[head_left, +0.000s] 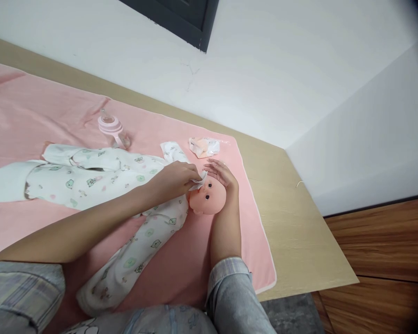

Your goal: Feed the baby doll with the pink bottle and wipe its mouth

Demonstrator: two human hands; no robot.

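Observation:
A baby doll [216, 197] lies on its back, dressed in a white printed suit [94, 174], its bald head toward the right. My left hand [174, 178] pinches a white tissue [199, 182] against the doll's face around the mouth. The tissue and fingers cover part of the lower face. Along the far side of the doll's head rests my right hand [223, 172], palm cupped and fingers stretched out, with its forearm beside the crown. Just beyond that hand sits a small crumpled white and orange packet [204, 147].
A pink-lidded baby bottle [113, 131] lies tilted on the pink blanket [259, 250] beyond the doll's legs. The blanket covers much of the wooden table [292, 232]. A white wall [251, 83] rises behind, and wood-grain panels [379, 232] stand at the right.

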